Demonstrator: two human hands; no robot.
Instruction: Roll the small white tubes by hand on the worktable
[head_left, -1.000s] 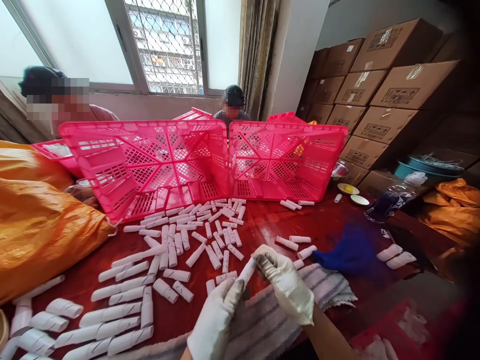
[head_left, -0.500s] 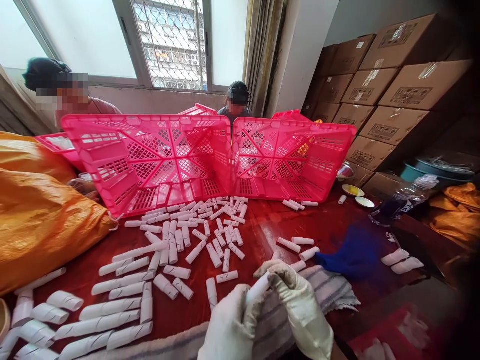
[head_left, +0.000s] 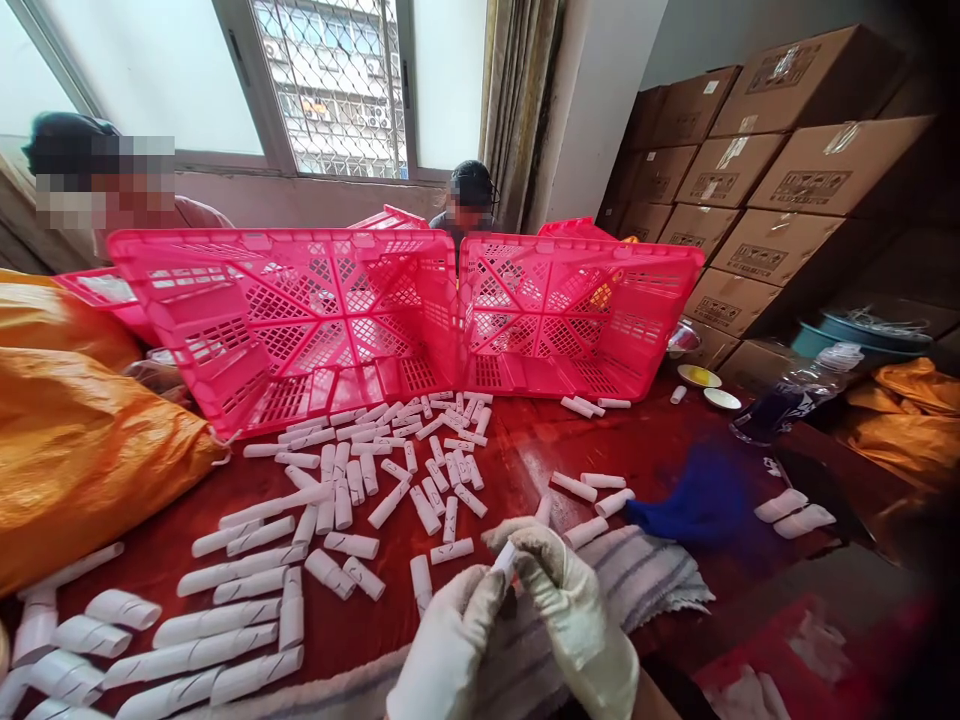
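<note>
In white gloves, both hands work over a grey striped towel (head_left: 330,690) at the table's front. My left hand (head_left: 448,640) is closed round the lower end of a small white tube (head_left: 504,557). The fingers of my right hand (head_left: 566,590) pinch the tube's upper end; part of it is hidden by the gloves. Many similar white tubes (head_left: 356,545), most marked with a thin dark curved line, lie loose on the red table (head_left: 525,450) ahead and to the left. A few more tubes (head_left: 574,487) lie just beyond my right hand.
Two pink plastic crates (head_left: 345,378) stand on their sides across the table. An orange sack (head_left: 90,440) bulges at the left. To the right are a blue cloth (head_left: 686,505), a bottle (head_left: 787,400), small dishes (head_left: 721,399) and stacked cartons (head_left: 795,180). Two people sit beyond the crates.
Both hands have shifted slightly left, and less of the tube shows between them. The whole view has also moved a little; the loose tubes lie as before.
</note>
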